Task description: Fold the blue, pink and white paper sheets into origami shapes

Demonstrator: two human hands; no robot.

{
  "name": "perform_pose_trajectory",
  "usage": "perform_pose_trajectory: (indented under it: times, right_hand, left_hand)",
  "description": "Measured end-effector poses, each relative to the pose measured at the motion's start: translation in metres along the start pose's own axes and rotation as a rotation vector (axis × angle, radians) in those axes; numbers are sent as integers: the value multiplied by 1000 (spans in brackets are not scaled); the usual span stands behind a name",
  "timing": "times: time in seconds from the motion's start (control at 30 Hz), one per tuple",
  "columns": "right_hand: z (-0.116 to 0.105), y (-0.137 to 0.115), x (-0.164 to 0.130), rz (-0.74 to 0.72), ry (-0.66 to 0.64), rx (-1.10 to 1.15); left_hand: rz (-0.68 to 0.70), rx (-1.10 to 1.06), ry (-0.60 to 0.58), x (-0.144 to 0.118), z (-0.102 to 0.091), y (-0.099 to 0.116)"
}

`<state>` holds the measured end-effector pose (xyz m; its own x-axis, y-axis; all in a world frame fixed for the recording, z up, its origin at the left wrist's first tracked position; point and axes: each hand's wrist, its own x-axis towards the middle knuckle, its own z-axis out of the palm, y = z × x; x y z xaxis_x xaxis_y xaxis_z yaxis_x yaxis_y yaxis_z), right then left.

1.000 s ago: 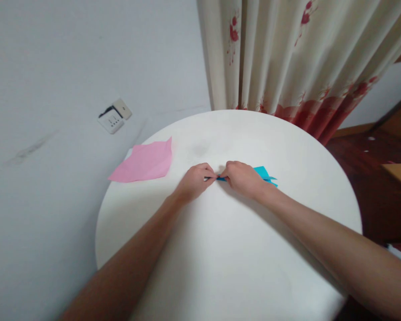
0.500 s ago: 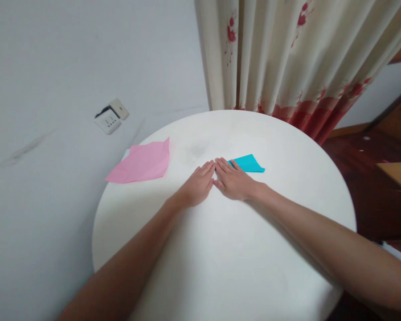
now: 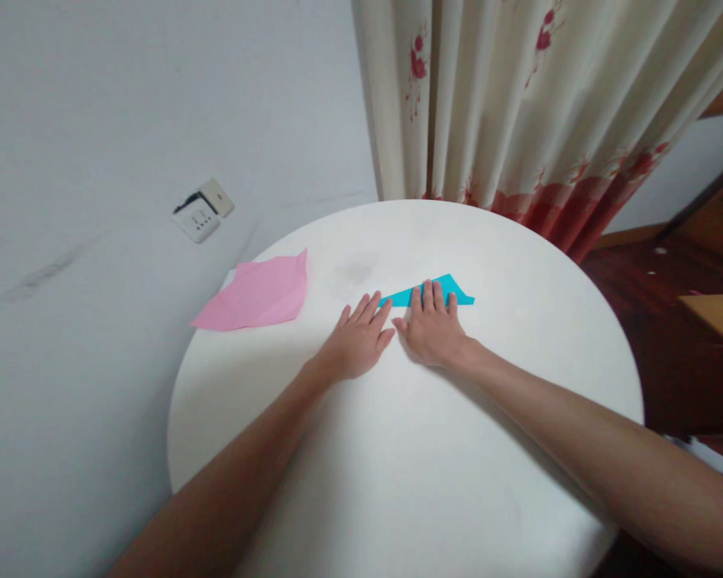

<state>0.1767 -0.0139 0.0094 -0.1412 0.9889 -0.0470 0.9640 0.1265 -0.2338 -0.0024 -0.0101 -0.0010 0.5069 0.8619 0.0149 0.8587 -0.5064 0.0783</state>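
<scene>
A folded piece of blue paper (image 3: 451, 287) lies on the round white table (image 3: 361, 449), narrowing to a point at its left end. My right hand (image 3: 432, 325) is spread flat with its fingers across the paper's middle, covering part of it. My left hand (image 3: 358, 337) lies palm down with fingers apart, its fingertips at the paper's left tip. A small gap separates the two thumbs.
Pink paper (image 3: 262, 291) rests at the table's left edge, with a bit of white showing behind it. A wall socket (image 3: 197, 219) is on the wall at the left. A red-patterned curtain (image 3: 500, 104) hangs behind the table. At the far right is a wooden surface (image 3: 714, 321).
My right hand has slid right along the blue paper, away from my left hand. The fingers of both hands have spread, and more of the paper's left end shows.
</scene>
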Motion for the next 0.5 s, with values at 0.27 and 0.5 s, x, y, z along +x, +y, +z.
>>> perform_pose_trajectory:
  times: [0.27, 0.5]
  right_hand:
    - [4, 16, 19, -232, 31, -15]
    - [4, 15, 19, -445, 9, -20]
  left_hand:
    - [-149, 53, 151, -2, 11, 15]
    - [-4, -21, 70, 6, 8, 8]
